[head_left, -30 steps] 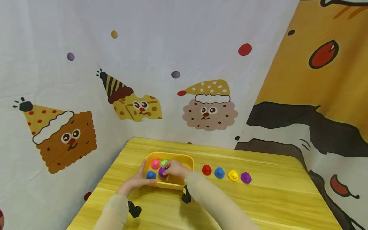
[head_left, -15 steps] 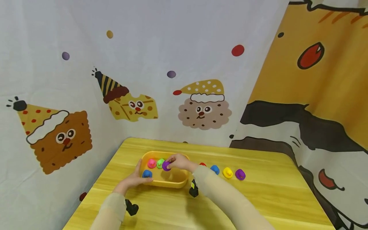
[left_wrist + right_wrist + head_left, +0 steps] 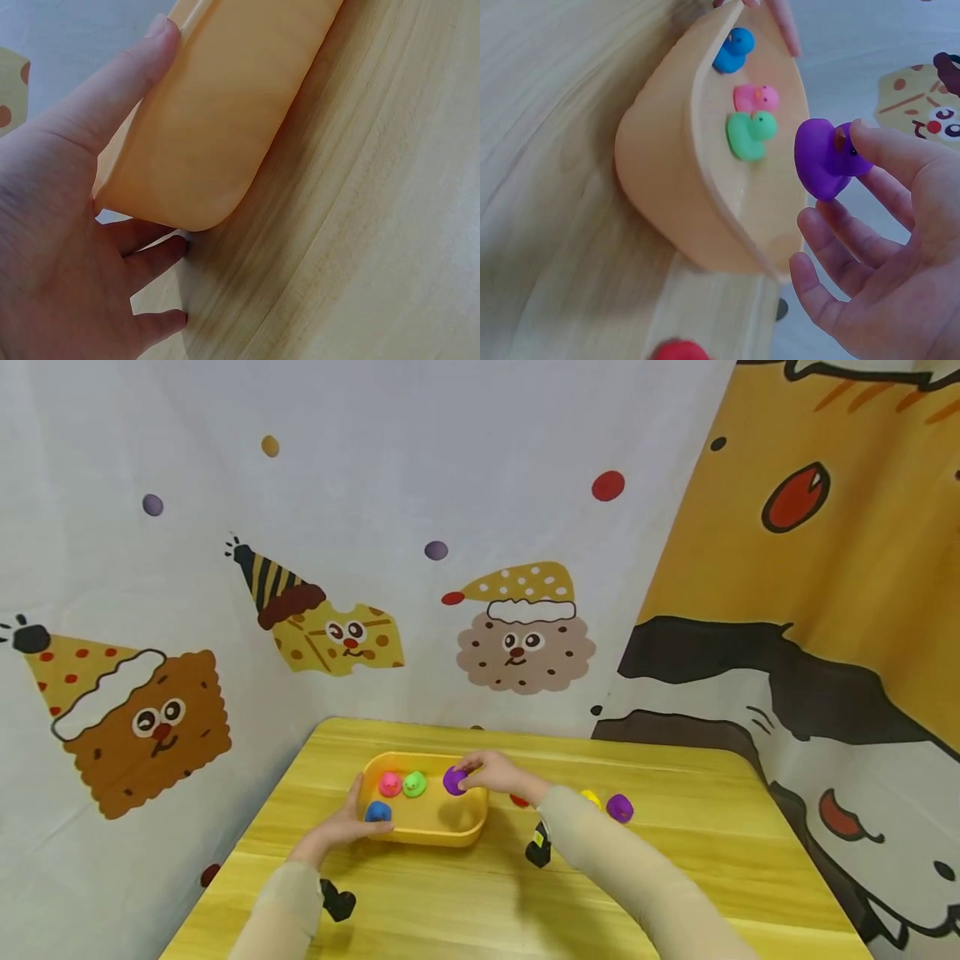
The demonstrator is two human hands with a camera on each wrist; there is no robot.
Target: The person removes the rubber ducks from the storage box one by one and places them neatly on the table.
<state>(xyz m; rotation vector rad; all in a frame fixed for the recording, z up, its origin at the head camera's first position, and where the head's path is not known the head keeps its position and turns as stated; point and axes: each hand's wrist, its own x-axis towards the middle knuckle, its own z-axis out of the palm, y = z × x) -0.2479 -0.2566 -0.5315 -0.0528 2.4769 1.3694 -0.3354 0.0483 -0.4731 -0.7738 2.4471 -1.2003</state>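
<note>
My right hand [image 3: 497, 772] pinches a purple rubber duck [image 3: 817, 159] between thumb and fingers, raised above the right part of a yellow-orange plastic tub [image 3: 435, 838]. Inside, a pink duck [image 3: 751, 97] and a green duck [image 3: 744, 137] sit side by side. A blue duck [image 3: 736, 49] lies near the tub's left end. With its thumb along the front rim and other fingers around the left end, my left hand [image 3: 82, 202] holds the tub. The ducks are hidden from the left wrist view.
On the wooden table [image 3: 420, 902], right of the tub, are a red duck [image 3: 681, 350], a yellow duck [image 3: 591, 798] and another purple duck [image 3: 619, 808]. My right forearm partly covers that row. A printed cloth [image 3: 360, 460] hangs behind the table.
My right hand has lifted the purple duck from beside the green one and carried it rightwards. The left hand stays on the tub. The head view has shifted slightly.
</note>
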